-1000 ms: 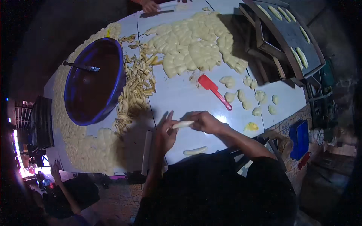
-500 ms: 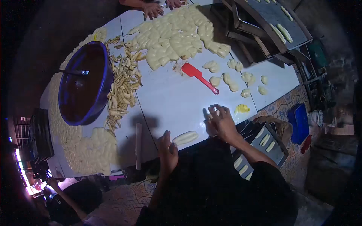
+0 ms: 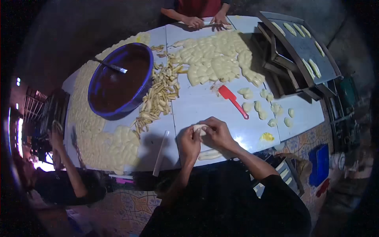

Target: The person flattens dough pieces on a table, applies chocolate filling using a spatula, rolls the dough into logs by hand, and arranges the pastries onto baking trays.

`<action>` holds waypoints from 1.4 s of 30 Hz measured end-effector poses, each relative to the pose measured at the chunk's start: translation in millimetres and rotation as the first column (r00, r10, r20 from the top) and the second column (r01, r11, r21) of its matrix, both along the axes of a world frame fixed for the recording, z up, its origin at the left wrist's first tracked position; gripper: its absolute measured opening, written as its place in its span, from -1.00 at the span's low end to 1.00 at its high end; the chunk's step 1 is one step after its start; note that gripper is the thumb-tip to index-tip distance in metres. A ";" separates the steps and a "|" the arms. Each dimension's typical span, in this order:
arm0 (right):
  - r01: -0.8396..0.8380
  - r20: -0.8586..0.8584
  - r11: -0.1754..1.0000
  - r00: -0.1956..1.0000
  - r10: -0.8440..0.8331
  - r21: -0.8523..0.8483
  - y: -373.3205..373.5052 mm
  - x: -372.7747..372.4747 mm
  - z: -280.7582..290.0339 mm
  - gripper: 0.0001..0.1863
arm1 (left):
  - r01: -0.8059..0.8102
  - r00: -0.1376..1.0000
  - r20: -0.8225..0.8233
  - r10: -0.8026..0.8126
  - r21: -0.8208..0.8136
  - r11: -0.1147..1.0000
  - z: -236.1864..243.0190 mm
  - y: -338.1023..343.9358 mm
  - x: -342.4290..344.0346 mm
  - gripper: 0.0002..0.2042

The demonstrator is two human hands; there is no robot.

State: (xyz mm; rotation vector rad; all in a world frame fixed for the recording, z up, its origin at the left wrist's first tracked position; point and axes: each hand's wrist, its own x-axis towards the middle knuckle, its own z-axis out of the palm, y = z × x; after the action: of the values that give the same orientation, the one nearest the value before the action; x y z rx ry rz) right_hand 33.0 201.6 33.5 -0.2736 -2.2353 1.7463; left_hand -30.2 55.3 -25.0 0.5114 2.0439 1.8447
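Note:
Between my left hand [image 3: 191, 144] and my right hand [image 3: 218, 134] is a small piece of pale dough [image 3: 200, 128]. Fingers and thumbs of both hands are closed on it, just above the white table [image 3: 185, 104]. Close below my hands, near the table's front edge, lies a smooth rolled length of dough [image 3: 210, 154], partly hidden by my right forearm. A red spatula [image 3: 233, 100] rests farther off to the right. Several loose dough lumps [image 3: 258, 109] are scattered beside it.
A blue basin [image 3: 147, 89] of brown filling stands left, beside a heap of banana-like strips [image 3: 160, 93]. Dough sheets [image 3: 215, 53] cover the far side. Trays [image 3: 294, 49] are stacked right. A flat strip [image 3: 161, 154] lies near the front edge. Other people work opposite and at left.
My hands have come together and now hold a dough piece; before, they were apart, with the left one open beside the rolled dough. The whole view has shifted.

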 end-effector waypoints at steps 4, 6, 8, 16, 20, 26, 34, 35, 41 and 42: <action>0.029 0.050 0.919 0.997 -0.052 0.394 8.8 -9.0 -43.9 -0.65 | -0.206 0.876 -0.475 -0.083 -0.525 0.826 -4.0 -5.1 -11.2 -0.57; -0.003 0.023 0.874 1.000 -0.010 0.486 15.3 5.3 -43.9 -0.64 | -0.286 0.841 -0.541 0.000 -0.445 0.849 -1.6 -5.7 -7.7 -0.48; -0.139 0.016 0.839 0.988 0.154 0.527 16.1 10.1 -29.5 -0.56 | -0.258 0.815 -0.580 -0.008 -0.374 0.891 5.7 -11.2 -5.0 -0.38; -0.209 0.125 0.356 0.962 0.244 0.911 30.8 7.7 -53.8 -0.44 | 0.006 0.618 -0.421 -0.664 -0.842 0.540 18.6 -5.3 -4.3 -0.11; -0.168 0.102 0.359 0.976 0.194 0.918 38.5 15.5 -64.4 -0.49 | -0.062 0.665 -0.474 -0.577 -0.805 0.590 15.4 -20.2 -11.3 -0.19; -0.280 0.221 0.453 0.958 0.181 0.846 48.4 29.5 -66.6 -0.47 | -0.763 0.584 -0.797 -0.153 -0.603 0.232 -65.8 -176.2 50.6 -0.46; -0.035 -0.128 0.686 0.974 0.185 0.726 39.7 22.2 -22.6 -0.51 | -0.184 0.615 -0.732 -0.294 -0.496 0.849 -3.2 -50.6 -11.5 -0.67; 0.006 -0.135 0.708 0.983 0.125 0.706 43.1 9.6 -33.6 -0.58 | -0.210 0.647 -0.727 -0.229 -0.459 0.863 11.1 -32.9 -17.0 -0.65; -0.015 -0.118 0.676 0.981 0.151 0.736 49.0 24.8 -64.1 -0.62 | -0.310 0.656 -0.688 -0.309 -0.620 0.721 0.2 -39.8 -0.2 -0.70; -0.050 -0.092 0.693 0.982 0.167 0.719 47.7 37.5 -67.8 -0.59 | -0.270 0.710 -0.643 -0.287 -0.625 0.732 -6.9 -51.1 10.7 -0.68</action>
State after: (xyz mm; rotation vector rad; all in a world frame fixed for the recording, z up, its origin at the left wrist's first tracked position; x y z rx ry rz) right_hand 70.5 249.3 -34.3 0.1702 -2.6414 0.7613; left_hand -19.4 4.2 -31.9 1.1161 2.9810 0.7157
